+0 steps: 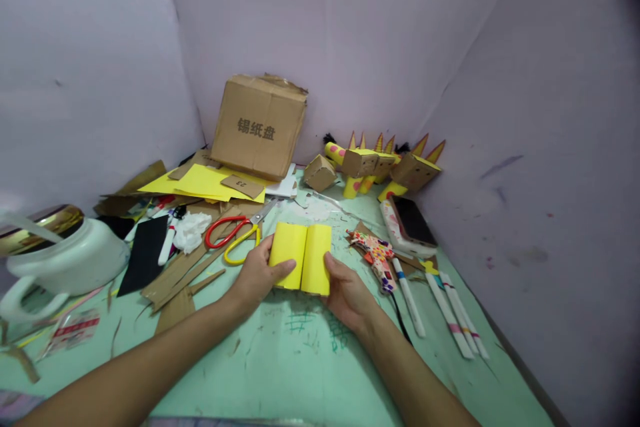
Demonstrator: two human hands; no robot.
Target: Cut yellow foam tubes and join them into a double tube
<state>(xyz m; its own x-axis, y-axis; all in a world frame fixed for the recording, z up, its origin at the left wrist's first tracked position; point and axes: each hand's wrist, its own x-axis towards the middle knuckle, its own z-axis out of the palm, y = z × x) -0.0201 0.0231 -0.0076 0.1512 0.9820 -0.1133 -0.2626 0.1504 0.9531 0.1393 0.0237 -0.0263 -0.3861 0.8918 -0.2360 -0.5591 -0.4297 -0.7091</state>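
Two yellow paper-covered rolls (289, 255) stand side by side between my hands, just above the green table covering. My left hand (257, 277) is closed on the left one, its thumb across the front. Around the right-hand yellow roll (317, 259), my right hand (347, 290) is closed from the side, thumb at its edge. The fingers behind the rolls are hidden. Scissors (235, 233) with one red and one yellow handle lie just beyond my left hand. A flower-patterned glue gun (375, 253) rests to the right of my right hand.
A cardboard box (260, 127) leans at the back beside yellow paper sheets (200, 181). Several cardboard-and-yellow animal figures (360, 163) stand back right, behind a phone (413, 220). White markers (453, 317) lie right; a white lidded mug (65, 260) and cardboard scraps (185, 273) are left.
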